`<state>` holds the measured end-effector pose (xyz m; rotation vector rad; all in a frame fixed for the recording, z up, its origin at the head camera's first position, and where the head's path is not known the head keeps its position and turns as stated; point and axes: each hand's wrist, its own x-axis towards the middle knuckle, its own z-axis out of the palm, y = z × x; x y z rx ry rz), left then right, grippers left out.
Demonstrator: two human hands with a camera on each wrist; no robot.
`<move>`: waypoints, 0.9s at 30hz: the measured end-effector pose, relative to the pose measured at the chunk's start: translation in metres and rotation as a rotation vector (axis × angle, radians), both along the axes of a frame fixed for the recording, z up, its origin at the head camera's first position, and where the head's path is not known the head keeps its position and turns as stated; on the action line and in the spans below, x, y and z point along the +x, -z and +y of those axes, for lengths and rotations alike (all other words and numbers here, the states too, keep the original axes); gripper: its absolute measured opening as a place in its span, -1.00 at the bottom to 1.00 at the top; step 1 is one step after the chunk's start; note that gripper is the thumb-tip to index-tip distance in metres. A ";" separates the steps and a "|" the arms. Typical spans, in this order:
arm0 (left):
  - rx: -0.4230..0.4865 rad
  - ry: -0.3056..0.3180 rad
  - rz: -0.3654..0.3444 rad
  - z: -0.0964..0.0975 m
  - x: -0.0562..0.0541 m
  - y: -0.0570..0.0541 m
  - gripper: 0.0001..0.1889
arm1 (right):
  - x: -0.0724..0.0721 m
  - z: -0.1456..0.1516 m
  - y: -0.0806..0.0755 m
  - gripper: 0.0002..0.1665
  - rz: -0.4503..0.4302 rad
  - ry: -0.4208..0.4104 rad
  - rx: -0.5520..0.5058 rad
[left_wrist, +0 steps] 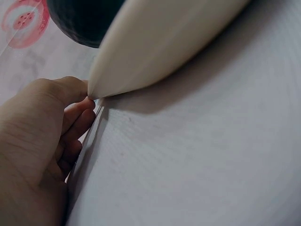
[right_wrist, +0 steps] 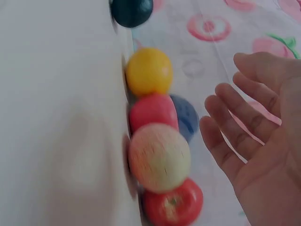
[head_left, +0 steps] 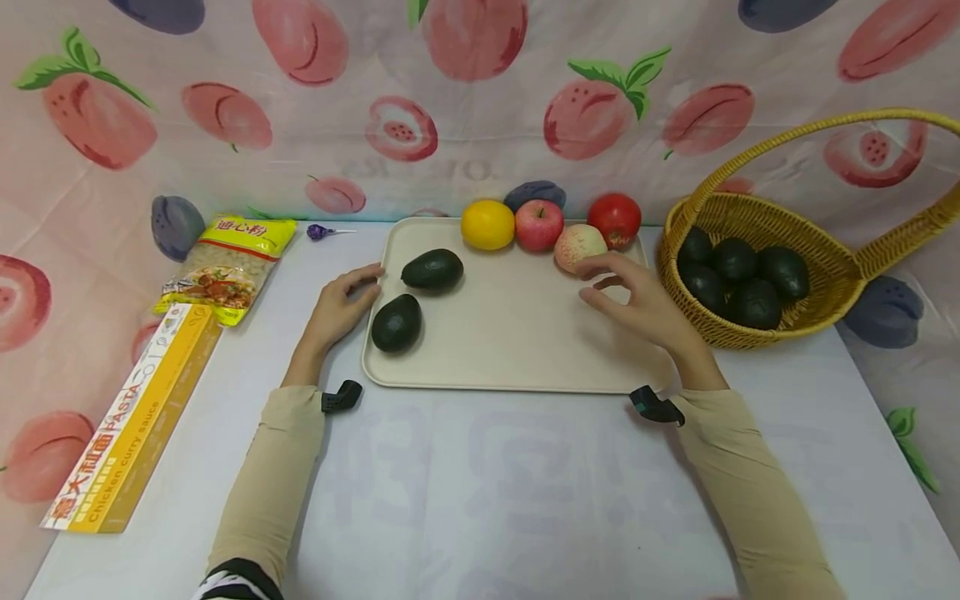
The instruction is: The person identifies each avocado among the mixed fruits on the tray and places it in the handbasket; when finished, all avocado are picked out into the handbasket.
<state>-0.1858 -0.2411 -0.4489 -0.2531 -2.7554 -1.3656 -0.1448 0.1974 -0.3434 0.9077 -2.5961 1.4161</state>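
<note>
My left hand (head_left: 341,308) pinches the left rim of a beige rectangular tray (head_left: 510,350); in the left wrist view the thumb is at the rim, with curled fingers just below it. Two dark green avocados, one (head_left: 432,270) behind the other (head_left: 397,323), lie at the tray's left end. My right hand (head_left: 637,304) is over the tray's right side, its fingers loosely bent and holding nothing. Nearest to it is a pale pink peach (right_wrist: 160,157). Along the tray's back edge are also a yellow fruit (head_left: 487,225), a pink-red apple (head_left: 539,226) and a red tomato-like fruit (head_left: 615,219).
A yellow wicker basket (head_left: 832,312) with a tall handle holds several avocados (head_left: 753,303) at the right. On the left lie a noodle bag (head_left: 232,258), a yellow-white pasta box (head_left: 138,425) and a purple lollipop (head_left: 318,232). Fruit-printed cloth (head_left: 465,150) hangs behind the white table (head_left: 480,483).
</note>
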 end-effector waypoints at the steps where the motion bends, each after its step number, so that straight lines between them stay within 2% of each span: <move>1: 0.000 0.000 -0.001 0.000 0.000 0.000 -0.61 | -0.001 -0.005 0.000 -0.57 0.000 -0.001 0.001; 11: -0.010 0.015 0.012 0.000 -0.003 -0.001 -0.58 | -0.018 -0.045 0.009 -0.59 -0.032 -0.043 -0.042; 21: -0.004 0.019 0.005 0.001 -0.002 -0.003 -0.53 | -0.024 -0.072 0.011 -0.59 -0.065 -0.052 -0.062; 27: -0.008 0.004 -0.004 -0.001 0.000 -0.001 -0.53 | -0.040 -0.083 0.031 -0.57 -0.099 -0.061 -0.070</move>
